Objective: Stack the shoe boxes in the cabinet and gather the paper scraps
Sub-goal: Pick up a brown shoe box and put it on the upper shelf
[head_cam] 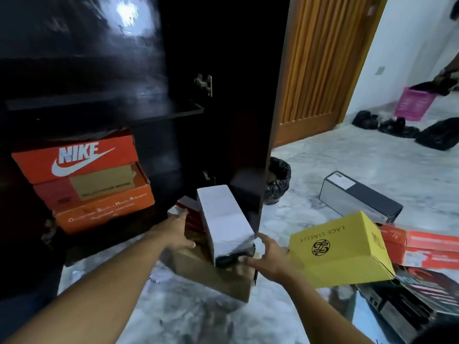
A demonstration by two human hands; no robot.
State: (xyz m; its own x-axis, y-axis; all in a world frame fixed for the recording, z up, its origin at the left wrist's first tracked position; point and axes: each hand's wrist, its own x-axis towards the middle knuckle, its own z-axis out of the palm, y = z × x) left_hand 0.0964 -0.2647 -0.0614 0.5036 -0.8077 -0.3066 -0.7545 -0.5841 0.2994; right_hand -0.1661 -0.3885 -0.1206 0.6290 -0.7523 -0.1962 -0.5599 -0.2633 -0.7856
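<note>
A dark cabinet [104, 110] holds a stack of orange boxes, with a Nike box [74, 157] on top. At its open foot a white shoe box [224, 219] lies on a brown cardboard box [211, 271], beside a red box [191, 217]. My left hand [173, 232] reaches in with fingers straight, touching the red box at the white box's left side. My right hand [265, 259] grips the near end of the white box. A yellow box [342, 249] sits just right of that hand. Small paper scraps [154, 276] lie on the floor.
The open cabinet door [248, 95] stands right of the boxes. A grey box [360, 197], red boxes [422, 247] and dark boxes [409, 301] lie on the marble floor at right. Black bags [278, 180] sit near the door, and a pink bag [412, 103] stands far right.
</note>
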